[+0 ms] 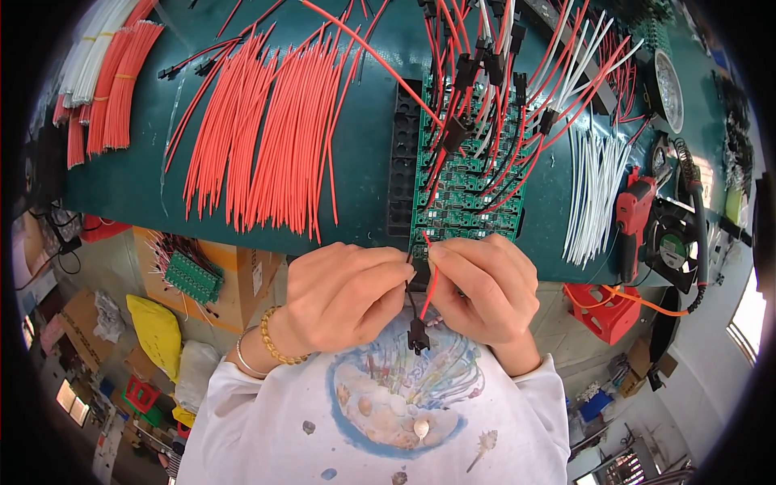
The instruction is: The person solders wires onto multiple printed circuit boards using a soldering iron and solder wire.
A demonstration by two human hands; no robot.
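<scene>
Just in front of the bench edge, my left hand is closed in a pinch on the black wire of a small two-wire lead. Close beside it, my right hand pinches the lead's red wire. Both wires run down to a black plug connector that hangs in front of my shirt. Right beyond my fingertips lies a panel of green circuit boards. Red, black and white wires with black connectors rise from its far part. The panel rests on a black slotted tray.
Loose red wires lie in bunches on the green bench at left; white wires lie at right. Beyond these are a red-handled tool, a small fan and a coiled-cord tool. A cardboard box stands below left.
</scene>
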